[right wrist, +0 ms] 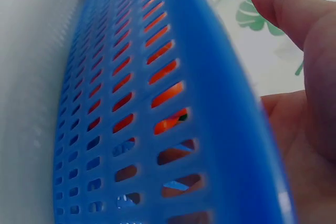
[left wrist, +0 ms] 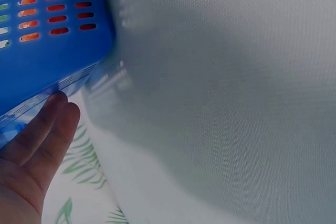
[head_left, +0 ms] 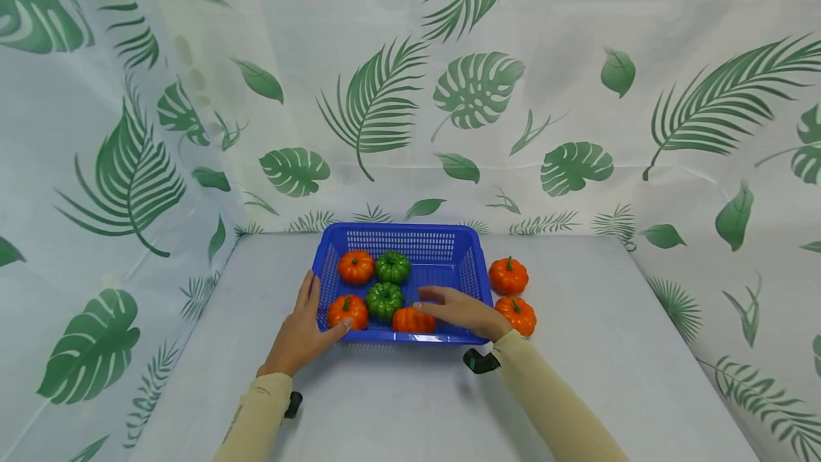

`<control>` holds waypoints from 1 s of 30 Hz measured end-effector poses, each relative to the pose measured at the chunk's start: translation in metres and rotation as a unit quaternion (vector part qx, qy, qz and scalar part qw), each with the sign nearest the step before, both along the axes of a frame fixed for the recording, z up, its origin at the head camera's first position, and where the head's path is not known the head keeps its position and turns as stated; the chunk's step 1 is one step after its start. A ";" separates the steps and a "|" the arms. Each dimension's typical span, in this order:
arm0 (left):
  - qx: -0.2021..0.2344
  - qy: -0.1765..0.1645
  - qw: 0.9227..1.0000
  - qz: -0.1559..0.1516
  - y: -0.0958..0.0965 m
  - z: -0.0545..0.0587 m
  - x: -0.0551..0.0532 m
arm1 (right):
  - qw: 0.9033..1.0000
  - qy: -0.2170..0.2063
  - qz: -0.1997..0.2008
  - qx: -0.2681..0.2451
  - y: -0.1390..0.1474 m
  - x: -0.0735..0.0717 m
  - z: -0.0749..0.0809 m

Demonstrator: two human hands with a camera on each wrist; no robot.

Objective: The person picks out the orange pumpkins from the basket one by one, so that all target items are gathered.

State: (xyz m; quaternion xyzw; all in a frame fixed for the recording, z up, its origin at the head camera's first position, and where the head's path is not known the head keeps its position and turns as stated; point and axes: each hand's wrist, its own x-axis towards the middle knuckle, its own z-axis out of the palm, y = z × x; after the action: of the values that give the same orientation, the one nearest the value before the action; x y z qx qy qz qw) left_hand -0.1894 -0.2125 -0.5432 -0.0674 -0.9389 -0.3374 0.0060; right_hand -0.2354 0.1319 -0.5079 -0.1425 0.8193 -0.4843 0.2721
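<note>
A blue plastic basket [head_left: 403, 337] with slotted walls stands on the table. Inside are orange pumpkins [head_left: 356, 267] and green pumpkins [head_left: 393, 267], small, ribbed and glossy. My left hand [head_left: 300, 334] rests at the basket's front left corner, fingers straight along the left side, thumb over the front rim by an orange pumpkin [head_left: 348, 312]. In the left wrist view, two fingertips [left wrist: 65, 111] lie right at the rim. Reaching over the front rim, my right hand [head_left: 463, 311] has its fingers loosely spread just above a tipped orange pumpkin [head_left: 412, 320], overlapping its right edge.
Two orange pumpkins, one behind [head_left: 509, 276] and one in front [head_left: 517, 315], sit on the table right of the basket. A white table [head_left: 398, 405] extends toward me. Leaf-patterned sheeting [head_left: 410, 113] hangs behind and along both sides.
</note>
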 end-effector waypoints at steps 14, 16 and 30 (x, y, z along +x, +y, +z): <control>0.003 0.000 1.000 -0.002 0.000 0.000 0.000 | 0.997 -0.016 0.039 0.064 -0.002 -0.003 -0.004; 0.004 0.001 1.000 -0.002 -0.001 0.000 0.000 | 0.997 -0.020 0.040 0.061 -0.002 -0.003 -0.003; -0.005 0.004 1.000 -0.003 -0.001 0.000 -0.001 | 0.998 -0.032 0.031 0.042 -0.002 -0.008 -0.004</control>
State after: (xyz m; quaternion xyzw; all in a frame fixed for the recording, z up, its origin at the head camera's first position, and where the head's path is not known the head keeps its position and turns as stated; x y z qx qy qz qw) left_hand -0.1908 -0.2139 -0.5434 -0.0716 -0.9403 -0.3327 0.0082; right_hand -0.2432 0.1303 -0.5122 -0.1411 0.8249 -0.4451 0.3186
